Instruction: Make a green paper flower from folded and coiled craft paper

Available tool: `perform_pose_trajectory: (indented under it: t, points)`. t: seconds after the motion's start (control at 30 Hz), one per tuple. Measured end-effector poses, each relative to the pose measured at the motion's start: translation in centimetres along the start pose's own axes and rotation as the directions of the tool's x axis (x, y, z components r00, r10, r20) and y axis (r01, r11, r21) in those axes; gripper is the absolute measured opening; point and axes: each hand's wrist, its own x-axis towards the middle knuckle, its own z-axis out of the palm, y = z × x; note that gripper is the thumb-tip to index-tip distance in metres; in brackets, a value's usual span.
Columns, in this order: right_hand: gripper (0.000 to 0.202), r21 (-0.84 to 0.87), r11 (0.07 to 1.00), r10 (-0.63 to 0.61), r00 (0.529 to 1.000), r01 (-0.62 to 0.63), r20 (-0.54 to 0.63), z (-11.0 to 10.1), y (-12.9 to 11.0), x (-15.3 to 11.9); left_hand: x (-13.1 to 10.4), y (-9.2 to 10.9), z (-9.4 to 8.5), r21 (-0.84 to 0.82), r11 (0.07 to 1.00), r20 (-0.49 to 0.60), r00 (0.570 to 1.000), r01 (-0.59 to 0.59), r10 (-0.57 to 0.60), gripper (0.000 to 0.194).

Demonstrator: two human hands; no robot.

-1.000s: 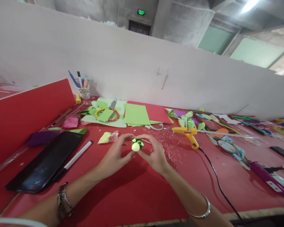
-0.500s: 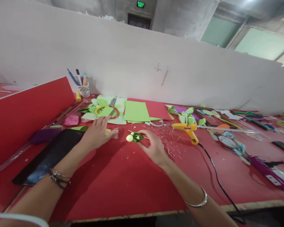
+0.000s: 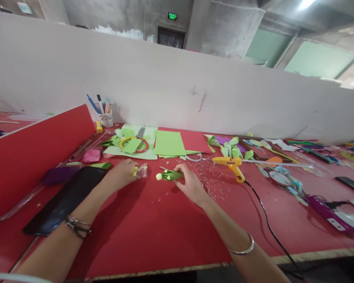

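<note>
My right hand pinches a rolled green paper piece at its right end, just above the red tabletop. Small pale yellow balls show on it, and a larger yellow ball sits at its left tip. To the left, my left hand is lowered to the table, its fingers closed at the left edge of a small clear plastic bag with yellow bits in or beside it. Its fingertips are partly hidden. A thin stick lies behind the green roll.
Behind my hands lie green paper sheets, red paper and scissors. A yellow glue gun with a black cord rests at right, near several green paper rolls. A black flat object and a red board are left.
My left hand has come down, its fingers closing at the plastic bag. My right hand has turned the green roll so that more of its side shows. The view has tilted up slightly.
</note>
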Motion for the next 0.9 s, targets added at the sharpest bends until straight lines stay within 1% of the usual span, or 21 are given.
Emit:
perform_pose_trajectory:
  t: [0.1, 0.2, 0.27, 0.33, 0.43, 0.5, 0.53, 0.6, 0.63, 0.67, 0.7, 0.77, 0.8, 0.83, 0.9]
  points:
    - [0.024, 0.007, 1.000, 0.001, 0.999, -0.001, 0.033, 0.1, 0.1, -0.1, -0.2, 0.5, -0.5, 0.027, 0.996, -0.002, 0.997, 0.083, -0.083, 0.023]
    - [0.023, 0.011, 1.000, 0.003, 0.998, -0.003, 0.057, 0.1, 0.4, 0.0, -0.2, 1.4, -0.9, 0.043, 0.981, -0.023, 0.981, 0.191, -0.190, 0.027]
    - [0.023, 0.015, 1.000, 0.006, 0.998, -0.007, 0.066, 0.1, 0.7, 0.0, -0.1, 1.9, -1.1, 0.042, 0.969, -0.005, 0.970, 0.242, -0.242, 0.030]
    - [0.022, 0.032, 0.999, 0.022, 0.998, -0.024, 0.059, 0.1, 1.0, 0.1, -0.1, 2.1, -1.1, 0.075, 0.957, 0.009, 0.960, 0.279, -0.281, 0.033]
    - [0.022, 0.101, 0.993, 0.056, 0.998, -0.058, 0.015, 0.0, 1.4, 0.3, -0.4, 1.7, -0.6, 0.216, 0.939, -0.013, 0.962, 0.269, -0.272, 0.034]
    - [0.022, 0.167, 0.984, 0.064, 0.998, -0.059, -0.026, 0.0, 1.5, 0.4, -0.5, 1.1, 0.0, 0.302, 0.920, -0.052, 0.968, 0.249, -0.245, 0.032]
    - [0.022, 0.196, 0.979, 0.067, 0.997, -0.057, -0.045, 0.0, 1.4, 0.5, -0.6, 0.9, 0.2, 0.314, 0.917, -0.082, 0.969, 0.245, -0.231, 0.031]
    - [0.022, 0.233, 0.971, 0.063, 0.996, -0.046, -0.066, 0.0, 1.3, 0.7, -0.5, 1.0, 0.3, 0.245, 0.946, -0.147, 0.973, 0.213, -0.180, 0.033]
    - [0.022, 0.245, 0.969, 0.057, 0.996, -0.038, -0.071, 0.1, 1.2, 0.7, -0.4, 1.3, 0.2, 0.169, 0.970, -0.176, 0.974, 0.174, -0.144, 0.034]
    - [0.022, 0.251, 0.968, 0.049, 0.996, -0.028, -0.076, 0.1, 1.0, 0.8, -0.2, 1.8, 0.1, 0.066, 0.992, -0.190, 0.978, 0.105, -0.091, 0.035]
    - [0.022, 0.253, 0.967, 0.037, 0.996, -0.015, -0.084, 0.2, 0.9, 0.8, -0.1, 2.5, -0.1, -0.043, 0.997, -0.199, 0.978, 0.058, -0.066, 0.035]
    - [0.022, 0.250, 0.968, 0.018, 0.994, 0.010, -0.110, 0.3, 0.7, 0.9, -0.1, 4.0, -0.4, -0.244, 0.970, -0.214, 0.976, -0.015, -0.039, 0.033]
    - [0.022, 0.246, 0.969, 0.013, 0.993, 0.018, -0.121, 0.3, 0.6, 0.9, -0.1, 4.8, -0.5, -0.309, 0.950, -0.225, 0.974, -0.037, -0.035, 0.032]
    - [0.021, 0.237, 0.971, 0.007, 0.992, 0.024, -0.127, 0.3, 0.5, 0.8, -0.2, 5.4, -0.4, -0.331, 0.942, -0.220, 0.975, -0.062, -0.013, 0.034]
    - [0.020, 0.212, 0.977, 0.003, 0.993, 0.023, -0.120, 0.3, 0.3, 0.7, -0.5, 6.1, -0.1, -0.297, 0.952, -0.225, 0.974, -0.079, 0.011, 0.040]
